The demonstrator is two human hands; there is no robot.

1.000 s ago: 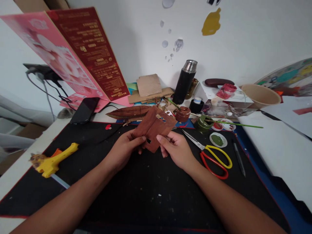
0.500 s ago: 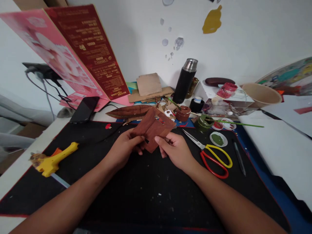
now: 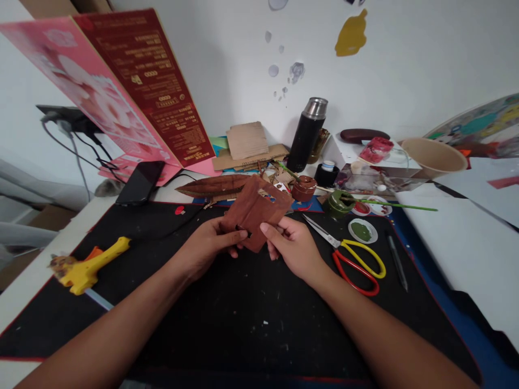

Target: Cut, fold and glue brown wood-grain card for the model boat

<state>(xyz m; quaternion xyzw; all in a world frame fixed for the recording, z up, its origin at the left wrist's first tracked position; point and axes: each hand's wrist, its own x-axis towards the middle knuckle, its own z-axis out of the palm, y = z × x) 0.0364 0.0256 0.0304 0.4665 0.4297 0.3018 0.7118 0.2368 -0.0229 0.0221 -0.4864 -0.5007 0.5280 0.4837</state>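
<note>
A brown painted cardboard piece (image 3: 257, 209) with small cut-out holes is held just above the black mat (image 3: 227, 313). My left hand (image 3: 211, 244) pinches its lower left edge with thumb and fingers. My right hand (image 3: 292, 246) grips its lower right edge, thumb on top. Both hands are closed on the piece. Red and yellow scissors (image 3: 352, 259) lie on the mat just right of my right hand. A yellow glue gun (image 3: 87, 267) lies at the mat's left edge.
Behind the piece lie a brown leaf-shaped cutout (image 3: 213, 186), paint pots (image 3: 304, 189), a green paint lid (image 3: 363, 231), a black flask (image 3: 306, 135) and cardboard scraps (image 3: 247, 141). A phone (image 3: 141, 182) and pink poster (image 3: 93, 86) sit left. A pen (image 3: 397, 262) and paper bowl (image 3: 433, 156) sit right.
The cardboard piece has shifted slightly between my fingers; my left thumb has slid a little to the right along its lower edge. Both arms stay in place.
</note>
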